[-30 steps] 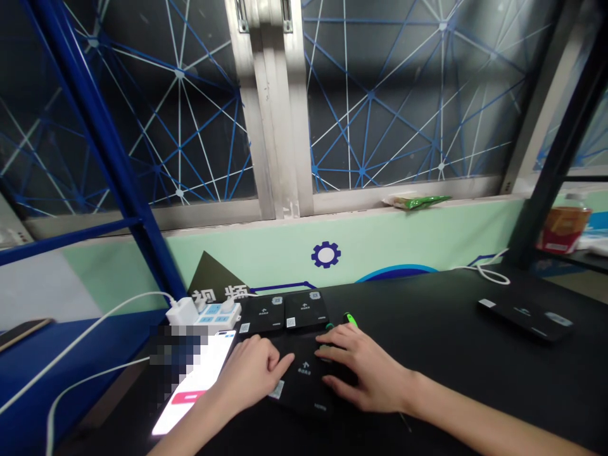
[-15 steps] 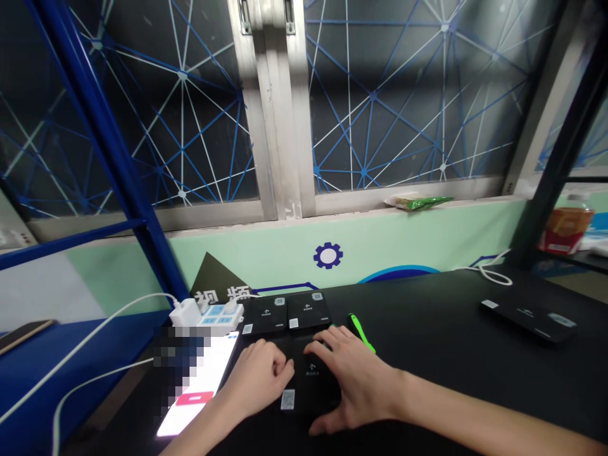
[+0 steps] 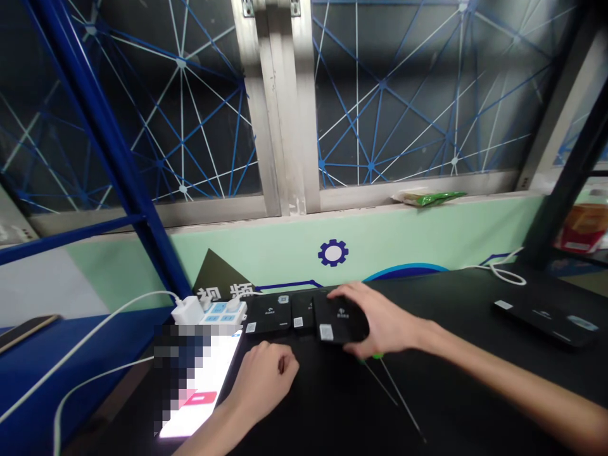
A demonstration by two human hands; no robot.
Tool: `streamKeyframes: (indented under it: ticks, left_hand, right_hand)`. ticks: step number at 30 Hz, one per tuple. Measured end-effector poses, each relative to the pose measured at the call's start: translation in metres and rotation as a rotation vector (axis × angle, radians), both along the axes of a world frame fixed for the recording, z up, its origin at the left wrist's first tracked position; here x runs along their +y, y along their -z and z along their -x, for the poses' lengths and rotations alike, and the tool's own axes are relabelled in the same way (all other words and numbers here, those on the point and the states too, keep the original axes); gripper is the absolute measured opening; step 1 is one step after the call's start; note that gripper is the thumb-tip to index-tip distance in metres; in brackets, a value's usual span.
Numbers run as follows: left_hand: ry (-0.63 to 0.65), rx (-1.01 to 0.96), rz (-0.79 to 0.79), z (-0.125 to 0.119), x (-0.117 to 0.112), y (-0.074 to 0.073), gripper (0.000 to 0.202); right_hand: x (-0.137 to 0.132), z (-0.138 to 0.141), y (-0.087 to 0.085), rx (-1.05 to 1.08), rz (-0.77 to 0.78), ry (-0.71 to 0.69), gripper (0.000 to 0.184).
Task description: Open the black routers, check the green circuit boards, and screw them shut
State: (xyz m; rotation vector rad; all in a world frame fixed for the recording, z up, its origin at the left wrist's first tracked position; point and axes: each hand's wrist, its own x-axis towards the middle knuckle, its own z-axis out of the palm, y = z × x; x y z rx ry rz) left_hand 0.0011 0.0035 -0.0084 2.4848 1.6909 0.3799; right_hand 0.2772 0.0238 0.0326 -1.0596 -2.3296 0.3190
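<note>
My right hand [image 3: 380, 320] grips a flat black set-top box [image 3: 339, 316] by its right side, thumb below and fingers over the far edge. The box has a white code label at its near left corner and covers part of a second black box [image 3: 301, 310] behind it. My left hand [image 3: 266, 380] is curled in a loose fist above the table, beside a lit phone or tablet screen [image 3: 204, 392]; nothing shows in it. Just below my right hand are a bright green piece [image 3: 377, 356], mostly hidden, and two thin metal rods [image 3: 403, 399].
A similar black box [image 3: 268, 315] lies beside a white power strip [image 3: 221, 313] with plugs and cables. Another black box [image 3: 546, 322] lies far right, near a white cable [image 3: 508, 272]. A green packet [image 3: 430, 197] rests on the window sill. Blue frame posts [image 3: 114, 152] rise at left.
My right hand has closed on the front black box and moved it up and right, uncovering the thin metal rods. The left hand remains a fist. The camera view has shifted slightly.
</note>
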Motion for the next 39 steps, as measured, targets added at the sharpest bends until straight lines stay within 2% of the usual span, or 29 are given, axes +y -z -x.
streamKeyframes:
  ticks: [7,11,16,21,23,28,32,36,39]
  left_hand:
    - [0.020,0.033,-0.062,-0.002,-0.001,0.004,0.039]
    - [0.033,0.052,-0.099,-0.005,-0.003,0.001,0.035]
    - [0.093,0.018,-0.299,-0.005,-0.004,0.000,0.015]
    - [0.094,0.069,-0.439,0.002,0.005,0.015,0.050]
    - [0.100,0.130,-0.433,0.004,0.009,0.023,0.060]
    - [0.076,0.181,-0.337,0.008,0.013,0.031,0.066]
    - [0.079,0.168,-0.314,0.009,0.012,0.026,0.065]
    - [0.086,0.201,-0.263,0.010,0.003,0.020,0.066]
    - [0.091,0.223,-0.268,0.011,-0.012,0.019,0.066]
  right_hand:
    - [0.068,-0.033,0.001,-0.113,0.032,0.139,0.085]
    - [0.084,-0.041,0.005,-0.171,0.102,0.162,0.084]
    - [0.092,-0.046,0.014,-0.182,0.179,0.146,0.087]
    - [0.097,-0.042,0.019,-0.213,0.303,0.098,0.085]
    - [0.097,-0.040,0.019,-0.228,0.318,0.079,0.086]
    - [0.083,-0.032,0.020,-0.206,0.238,0.044,0.076]
    - [0.043,-0.012,0.024,-0.189,0.008,0.064,0.068]
    - [0.006,0.010,0.037,-0.245,0.015,0.007,0.066]
    - [-0.003,0.018,0.048,-0.260,-0.008,0.027,0.070]
